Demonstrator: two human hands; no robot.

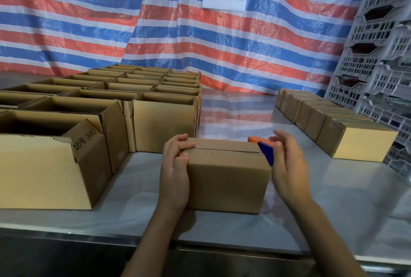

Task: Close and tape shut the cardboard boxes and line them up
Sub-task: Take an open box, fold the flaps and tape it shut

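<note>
The left hand (174, 166) curls its fingers over the closed brown cardboard box (226, 178) near the grey tabletop's (333, 192) front edge, while the right hand (289, 165), fingers nearly straight, touches the blue-and-orange tape dispenser (265, 151) at the box's right end.

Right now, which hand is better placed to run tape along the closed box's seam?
The right. The right hand is beside the tape dispenser at the box's right end, while the left hand grips the left end, steadying it.
</note>
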